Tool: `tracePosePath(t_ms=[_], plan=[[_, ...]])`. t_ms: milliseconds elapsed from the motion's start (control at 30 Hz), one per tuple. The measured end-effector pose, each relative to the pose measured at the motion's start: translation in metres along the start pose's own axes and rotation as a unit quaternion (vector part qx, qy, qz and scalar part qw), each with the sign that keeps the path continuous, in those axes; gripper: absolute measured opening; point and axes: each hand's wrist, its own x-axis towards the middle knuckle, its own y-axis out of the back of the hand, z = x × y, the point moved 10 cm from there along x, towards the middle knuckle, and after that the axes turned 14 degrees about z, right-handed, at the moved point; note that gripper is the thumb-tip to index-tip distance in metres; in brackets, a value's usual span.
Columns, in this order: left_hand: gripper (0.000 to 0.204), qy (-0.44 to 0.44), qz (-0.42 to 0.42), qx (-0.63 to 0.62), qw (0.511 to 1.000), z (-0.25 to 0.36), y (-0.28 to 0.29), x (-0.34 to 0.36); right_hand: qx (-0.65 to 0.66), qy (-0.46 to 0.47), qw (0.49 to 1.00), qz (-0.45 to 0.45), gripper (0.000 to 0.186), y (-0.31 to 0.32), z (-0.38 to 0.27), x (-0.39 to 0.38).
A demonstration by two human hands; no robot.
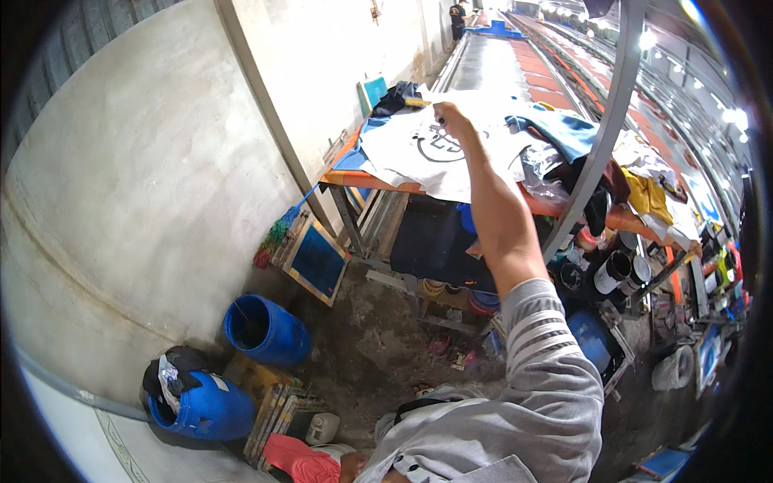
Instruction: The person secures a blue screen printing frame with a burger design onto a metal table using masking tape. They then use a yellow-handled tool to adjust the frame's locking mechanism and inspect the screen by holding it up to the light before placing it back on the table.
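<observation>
Right hand (451,118) extended toward 12 o'clock, fingers curled; cannot tell if grasping; white cloth (441,171) under it on orange-edged table (378,179); long axis roughly 9-to-3, near edge toward 6.

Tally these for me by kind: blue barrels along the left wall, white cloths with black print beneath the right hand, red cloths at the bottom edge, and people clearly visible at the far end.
Blue barrels: 2
Black-printed white cloth beneath the right hand: 1
Red cloth: 1
Far person: 1
Total: 5
</observation>
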Motion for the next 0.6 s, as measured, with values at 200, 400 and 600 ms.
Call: tracePosePath(t_ms=[200, 400, 600], plan=[[0.022, -0.098, 0.046, -0.011, 0.994, 0.055, 0.063, 0.074, 0.304, -0.102, 0.947, 0.022, 0.015, 0.031, -0.173, -0.123], [0.026, 0.007, -0.057, -0.057, 0.997, 0.111, 0.003, 0.090, 0.187, -0.075, 0.978, 0.054, 0.015, 0.123, -0.227, -0.397], [0.026, -0.035, -0.275, 0.288, 0.917, 0.076, -0.096, 0.051, -0.010, -0.055, 0.998, 0.028, 0.022, 0.162, -0.219, -0.614]])
